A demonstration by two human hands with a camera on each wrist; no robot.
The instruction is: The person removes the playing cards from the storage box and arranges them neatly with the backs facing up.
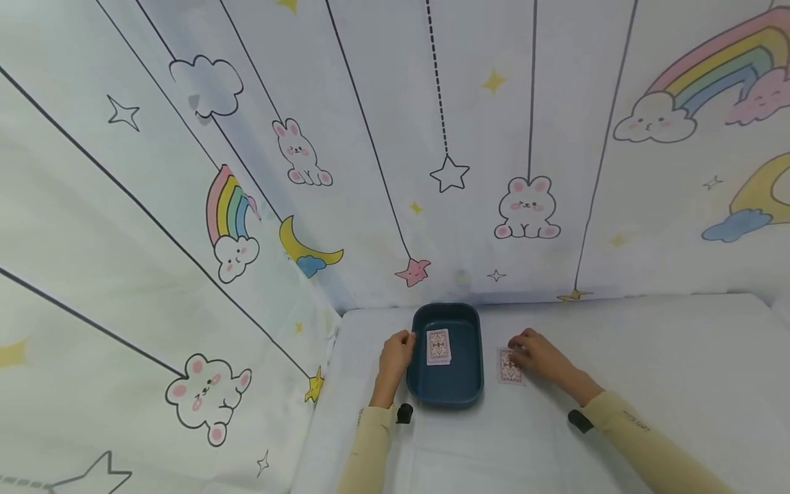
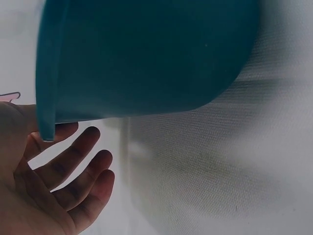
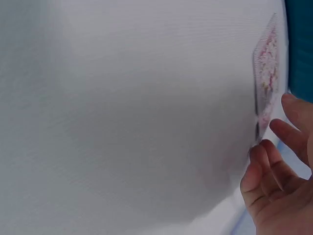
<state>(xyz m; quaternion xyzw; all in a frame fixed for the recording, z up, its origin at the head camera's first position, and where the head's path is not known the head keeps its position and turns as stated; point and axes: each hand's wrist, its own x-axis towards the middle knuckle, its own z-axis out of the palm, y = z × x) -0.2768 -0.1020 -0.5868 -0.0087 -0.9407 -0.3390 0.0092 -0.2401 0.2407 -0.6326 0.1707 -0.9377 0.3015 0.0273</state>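
Note:
A dark teal tray (image 1: 447, 393) with raised sides lies in front of me. My left hand (image 1: 395, 353) is at its left side and holds the rim. In the left wrist view the tray wall (image 2: 146, 58) fills the top, with that hand's loosely bent fingers (image 2: 90, 183) below the rim; its thumb is hidden. Inside the tray lies a stack of patterned playing cards (image 1: 438, 347), backs up. Right of the tray, a second stack of playing cards (image 1: 511, 370) lies on the table. My right hand (image 1: 543, 357) reaches over its far edge, fingertips touching it and spread apart.
A white cloth covers the table (image 1: 666, 363). Behind and to the left stand white hanging sheets (image 1: 370, 137) printed with rabbits, stars and rainbows. Dark wrist straps (image 1: 404, 414) show at the cuffs of both pale yellow sleeves (image 1: 642, 439).

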